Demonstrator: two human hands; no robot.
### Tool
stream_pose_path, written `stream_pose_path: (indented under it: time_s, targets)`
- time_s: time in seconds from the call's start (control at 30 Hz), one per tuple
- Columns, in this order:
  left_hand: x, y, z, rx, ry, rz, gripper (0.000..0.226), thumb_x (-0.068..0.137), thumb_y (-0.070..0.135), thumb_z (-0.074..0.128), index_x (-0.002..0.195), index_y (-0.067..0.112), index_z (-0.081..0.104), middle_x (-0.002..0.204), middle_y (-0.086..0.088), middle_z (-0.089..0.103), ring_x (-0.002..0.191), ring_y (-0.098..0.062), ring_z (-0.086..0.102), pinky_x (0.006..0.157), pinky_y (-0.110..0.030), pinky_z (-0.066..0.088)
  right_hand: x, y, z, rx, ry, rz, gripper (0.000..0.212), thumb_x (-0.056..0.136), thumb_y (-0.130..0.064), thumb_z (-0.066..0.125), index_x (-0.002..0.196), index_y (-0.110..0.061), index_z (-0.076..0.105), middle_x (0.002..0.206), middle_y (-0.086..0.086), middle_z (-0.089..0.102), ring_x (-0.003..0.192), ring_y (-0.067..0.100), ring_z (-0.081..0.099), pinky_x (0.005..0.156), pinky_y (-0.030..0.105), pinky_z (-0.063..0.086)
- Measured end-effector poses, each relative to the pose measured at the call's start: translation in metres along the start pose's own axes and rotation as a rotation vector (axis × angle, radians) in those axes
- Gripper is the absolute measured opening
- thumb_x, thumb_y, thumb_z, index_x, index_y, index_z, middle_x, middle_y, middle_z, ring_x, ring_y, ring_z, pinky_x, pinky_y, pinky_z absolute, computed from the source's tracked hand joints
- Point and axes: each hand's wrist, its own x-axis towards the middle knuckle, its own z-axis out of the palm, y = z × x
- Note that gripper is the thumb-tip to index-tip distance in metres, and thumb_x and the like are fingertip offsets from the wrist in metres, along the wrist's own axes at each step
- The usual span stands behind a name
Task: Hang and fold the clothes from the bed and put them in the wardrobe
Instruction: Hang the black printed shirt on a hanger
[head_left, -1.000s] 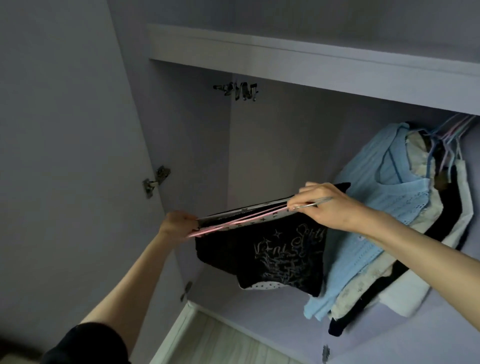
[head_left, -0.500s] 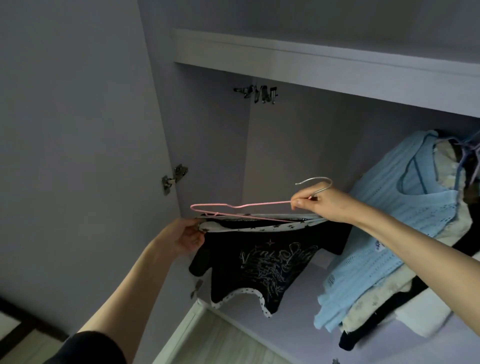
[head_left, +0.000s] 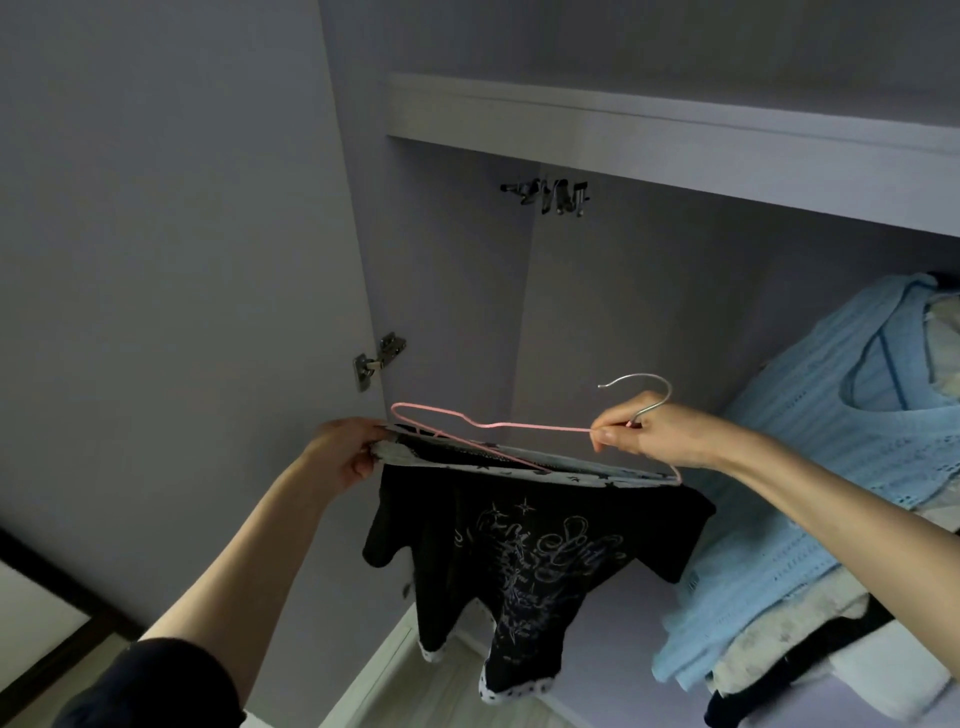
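A metal door hinge (head_left: 378, 359) sits on the edge of the open door (head_left: 171, 291) to my left. High in the back corner a cluster of small metal hooks (head_left: 551, 194) hangs under the shelf. Pale wood flooring (head_left: 441, 691) shows below, and a dark strip (head_left: 57, 587) crosses the lower left corner.

hanger (head_left: 519, 427): pink | top (head_left: 524, 545): black, silvery script print, star-dotted trim | sweater (head_left: 810, 483): light blue, possibly openwork
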Motion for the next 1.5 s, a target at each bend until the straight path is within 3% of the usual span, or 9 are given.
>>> stream_pose_path:
  time_s: [0.3, 0.43, 0.57, 0.7, 0.9, 1.07, 1.17, 1.37, 1.5]
  targets:
    - [-0.005, 0.003, -0.015, 0.032, 0.098, 0.143, 0.021, 0.087, -0.009, 0.051, 0.074, 0.003, 0.062, 0.064, -0.009, 0.052, 0.026, -0.004, 0.029, 0.030, -0.011, 0.017, -0.003, -0.007, -0.003, 0.115, 0.013, -0.064, 0.023, 0.095, -0.018, 0.054, 0.077, -0.023, 0.067, 0.048, -0.017, 0.047, 0.051, -0.001, 0.040, 0.053, 0.011, 0.033]
    - [-0.009, -0.003, -0.022, -0.094, -0.009, -0.044, 0.018, 0.091, -0.002, 0.051, 0.074, 0.004, 0.057, 0.047, -0.005, 0.053, 0.025, -0.003, 0.028, 0.028, -0.012, 0.018, -0.005, -0.004, -0.004, 0.253, 0.045, -0.050, 0.021, 0.094, -0.020, 0.055, 0.080, -0.018, 0.069, 0.055, -0.005, 0.043, 0.056, 0.011, 0.040, 0.056, 0.022, 0.035]
    - [-0.015, 0.002, -0.015, -0.088, -0.135, -0.121, 0.021, 0.093, 0.002, 0.048, 0.075, 0.007, 0.059, 0.041, 0.000, 0.053, 0.028, -0.003, 0.033, 0.030, -0.012, 0.020, 0.000, -0.005, 0.005, 0.056, -0.047, -0.030, 0.026, 0.094, -0.019, 0.055, 0.073, -0.030, 0.065, 0.058, -0.021, 0.055, 0.060, -0.003, 0.047, 0.061, 0.010, 0.036]
    - [-0.019, 0.010, -0.012, -0.015, -0.186, -0.086, 0.023, 0.092, 0.002, 0.053, 0.071, 0.008, 0.060, 0.045, 0.001, 0.054, 0.030, -0.004, 0.034, 0.030, -0.013, 0.023, 0.008, 0.003, 0.005, -0.098, -0.053, 0.022, 0.029, 0.093, -0.023, 0.056, 0.068, -0.035, 0.063, 0.079, -0.003, 0.065, 0.076, 0.010, 0.055, 0.074, 0.027, 0.042]
    - [-0.026, 0.033, -0.003, 0.330, -0.135, 0.176, 0.008, 0.084, 0.003, 0.066, 0.076, 0.003, 0.064, 0.054, -0.006, 0.054, 0.040, -0.010, 0.038, 0.035, -0.017, 0.024, 0.016, -0.001, 0.011, -0.158, -0.098, 0.106, 0.021, 0.091, -0.025, 0.058, 0.072, -0.025, 0.069, 0.083, 0.002, 0.065, 0.080, 0.010, 0.054, 0.066, 0.015, 0.039]
    - [-0.039, 0.037, 0.026, 0.656, -0.128, 0.417, 0.019, 0.080, 0.004, 0.071, 0.063, 0.006, 0.063, 0.038, 0.009, 0.052, 0.036, -0.002, 0.046, 0.042, -0.013, 0.036, 0.027, -0.032, -0.009, -0.052, -0.070, 0.069, 0.021, 0.089, -0.026, 0.062, 0.072, -0.036, 0.068, 0.061, -0.028, 0.059, 0.065, -0.008, 0.049, 0.060, 0.007, 0.035]
    - [-0.046, 0.038, 0.043, 0.841, -0.204, 0.596, 0.005, 0.080, 0.014, 0.073, 0.076, 0.011, 0.073, 0.065, -0.003, 0.067, 0.061, -0.012, 0.058, 0.067, -0.024, 0.046, 0.032, -0.043, -0.015, 0.051, -0.015, 0.067, 0.011, 0.089, -0.023, 0.063, 0.084, -0.024, 0.073, 0.075, -0.012, 0.063, 0.079, 0.004, 0.052, 0.072, 0.020, 0.037]
    - [-0.053, 0.043, 0.041, 1.207, -0.094, 0.961, 0.022, 0.084, 0.023, 0.068, 0.104, 0.016, 0.072, 0.106, -0.006, 0.063, 0.106, -0.026, 0.051, 0.092, -0.038, 0.041, 0.027, -0.049, -0.023, 0.276, 0.062, 0.078, 0.013, 0.089, -0.013, 0.063, 0.094, -0.006, 0.072, 0.047, -0.016, 0.051, 0.049, -0.002, 0.042, 0.046, 0.013, 0.031]
    - [-0.056, 0.045, 0.043, 1.185, 0.052, 1.115, 0.015, 0.086, 0.011, 0.060, 0.090, 0.014, 0.074, 0.092, -0.004, 0.070, 0.093, -0.029, 0.057, 0.076, -0.033, 0.039, 0.021, -0.051, -0.028, 0.294, 0.103, 0.032, 0.014, 0.087, -0.014, 0.065, 0.099, -0.011, 0.071, 0.069, -0.013, 0.063, 0.065, -0.001, 0.051, 0.060, 0.013, 0.041]
